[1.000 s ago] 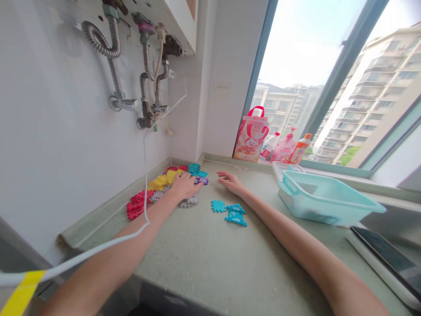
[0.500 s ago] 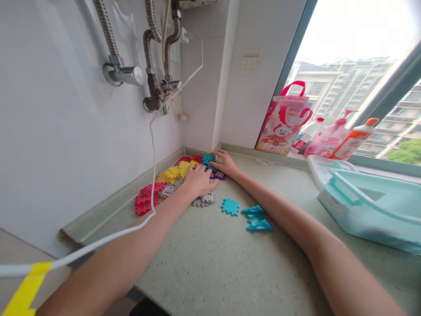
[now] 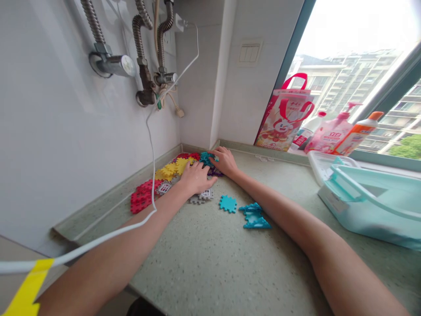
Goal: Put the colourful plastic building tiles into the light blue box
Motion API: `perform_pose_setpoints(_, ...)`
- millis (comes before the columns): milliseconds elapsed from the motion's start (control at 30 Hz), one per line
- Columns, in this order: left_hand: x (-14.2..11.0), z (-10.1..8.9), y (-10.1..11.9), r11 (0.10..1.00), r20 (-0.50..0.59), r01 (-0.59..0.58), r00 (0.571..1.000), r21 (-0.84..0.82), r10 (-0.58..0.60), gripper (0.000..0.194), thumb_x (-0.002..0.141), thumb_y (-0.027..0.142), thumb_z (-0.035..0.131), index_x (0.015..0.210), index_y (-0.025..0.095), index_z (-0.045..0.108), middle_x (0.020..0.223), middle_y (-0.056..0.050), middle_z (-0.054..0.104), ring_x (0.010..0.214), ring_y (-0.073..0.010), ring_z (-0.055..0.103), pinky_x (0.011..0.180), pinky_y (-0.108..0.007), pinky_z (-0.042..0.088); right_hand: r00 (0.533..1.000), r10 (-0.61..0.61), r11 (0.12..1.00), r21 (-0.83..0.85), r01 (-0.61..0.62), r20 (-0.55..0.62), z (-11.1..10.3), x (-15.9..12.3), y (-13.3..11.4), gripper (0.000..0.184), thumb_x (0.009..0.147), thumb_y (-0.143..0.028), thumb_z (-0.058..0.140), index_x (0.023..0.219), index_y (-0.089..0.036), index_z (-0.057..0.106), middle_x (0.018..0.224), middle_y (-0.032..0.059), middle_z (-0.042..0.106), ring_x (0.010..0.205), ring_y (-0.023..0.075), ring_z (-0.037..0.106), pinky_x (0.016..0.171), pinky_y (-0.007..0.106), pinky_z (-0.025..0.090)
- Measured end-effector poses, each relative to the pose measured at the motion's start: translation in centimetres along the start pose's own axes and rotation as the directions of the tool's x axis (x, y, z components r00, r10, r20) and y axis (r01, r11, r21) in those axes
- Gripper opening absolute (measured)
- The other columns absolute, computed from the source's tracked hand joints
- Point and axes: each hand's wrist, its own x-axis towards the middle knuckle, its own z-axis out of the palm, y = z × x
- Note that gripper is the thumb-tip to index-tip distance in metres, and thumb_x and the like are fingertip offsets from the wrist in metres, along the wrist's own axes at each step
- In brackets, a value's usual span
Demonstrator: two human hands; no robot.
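Note:
A heap of flat toothed plastic tiles lies in the far corner of the counter (image 3: 210, 263): red tiles (image 3: 142, 198), yellow tiles (image 3: 171, 169), grey ones (image 3: 200, 196), a purple one and a teal one (image 3: 205, 158). My left hand (image 3: 195, 177) rests flat on the heap, fingers apart. My right hand (image 3: 225, 160) lies over the teal and purple tiles at the heap's far end, its fingers curled on them. A single teal tile (image 3: 228, 203) and a small teal built piece (image 3: 255, 216) sit apart, nearer to me.
A pale blue plastic bin (image 3: 375, 204) with a lid stands at the right. A pink bag (image 3: 284, 116) and bottles (image 3: 342, 131) line the window sill. Pipes (image 3: 141, 57) hang on the left wall, and a white cable (image 3: 151, 149) drops across the counter's left edge.
My right hand has slid left from the bare counter onto the teal and purple tiles. The view has tipped downward and closer. My left hand has stayed on the heap.

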Motion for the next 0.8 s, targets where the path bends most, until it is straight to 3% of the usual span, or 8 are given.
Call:
perform_pose_setpoints(167, 0.0, 0.2, -0.1, 1.000, -0.012, -0.005, 1.000, -0.005, 0.004, 0.056, 0.098, 0.065, 0.046, 0.121, 0.020, 0.071, 0.133, -0.018, 0.068, 0.130, -0.0399, 0.056, 0.116, -0.063, 0.032, 0.998, 0.055, 0.987, 0.151, -0.058, 0.023, 0.2, 0.0, 0.0, 0.023, 0.096, -0.029, 0.065, 0.117, -0.025, 0.073, 0.108, 0.0053, 0.075, 0.096, 0.0238, 0.065, 0.092, 0.035, 0.048)
perform_pose_setpoints(300, 0.2, 0.8, -0.4, 1.000, -0.039, -0.009, 0.999, -0.008, 0.009, 0.055, 0.097, 0.067, 0.047, 0.120, 0.023, 0.071, 0.130, -0.017, 0.069, 0.129, -0.0392, 0.057, 0.114, -0.062, 0.033, 0.963, 0.249, 0.914, 0.355, -0.198, -0.104, 0.3, 0.2, 0.6, 0.026, 0.090, -0.036, 0.065, 0.112, -0.024, 0.073, 0.099, 0.0035, 0.075, 0.085, 0.0209, 0.064, 0.086, 0.034, 0.050)
perform_pose_setpoints(367, 0.2, 0.9, -0.6, 1.000, -0.048, -0.009, 0.999, -0.010, 0.008, 0.055, 0.096, 0.067, 0.048, 0.122, 0.024, 0.071, 0.130, -0.016, 0.069, 0.129, -0.0385, 0.057, 0.114, -0.061, 0.034, 0.901, 0.414, 0.785, 0.552, -0.282, -0.128, 0.2, 0.3, 1.2, 0.032, 0.084, -0.042, 0.067, 0.108, -0.022, 0.073, 0.094, 0.0042, 0.074, 0.082, 0.0208, 0.063, 0.082, 0.033, 0.051)
perform_pose_setpoints(467, 0.3, 0.9, -0.7, 1.000, -0.042, 0.003, 0.999, -0.020, -0.004, 0.057, 0.096, 0.067, 0.049, 0.124, 0.024, 0.071, 0.133, -0.017, 0.069, 0.131, -0.0386, 0.056, 0.115, -0.061, 0.034, 0.799, 0.600, 0.540, 0.756, -0.370, -0.037, -0.3, 0.1, 1.9, 0.043, 0.071, -0.049, 0.073, 0.102, -0.020, 0.073, 0.086, 0.0038, 0.071, 0.078, 0.0197, 0.061, 0.073, 0.031, 0.050)
perform_pose_setpoints(633, 0.3, 0.8, -0.8, 0.999, -0.024, 0.019, 1.000, -0.033, -0.020, 0.058, 0.096, 0.067, 0.048, 0.124, 0.022, 0.071, 0.135, -0.018, 0.068, 0.132, -0.0396, 0.056, 0.115, -0.064, 0.032, 0.749, 0.655, 0.382, 0.815, -0.437, 0.095, -2.9, -1.8, 2.0, 0.050, 0.064, -0.054, 0.075, 0.101, -0.021, 0.071, 0.075, -0.0002, 0.064, 0.062, 0.0138, 0.053, 0.060, 0.027, 0.044)
perform_pose_setpoints(800, 0.4, 0.8, -0.9, 0.998, -0.054, 0.002, 0.999, -0.059, -0.006, 0.061, 0.095, 0.072, 0.047, 0.120, 0.022, 0.073, 0.138, -0.017, 0.067, 0.134, -0.0411, 0.054, 0.119, -0.065, 0.025, 0.726, 0.677, 0.326, 0.834, -0.446, 0.123, -7.8, -6.9, 0.7, 0.050, 0.062, -0.052, 0.080, 0.101, -0.022, 0.070, 0.077, -0.0013, 0.063, 0.064, 0.0135, 0.055, 0.062, 0.027, 0.046)
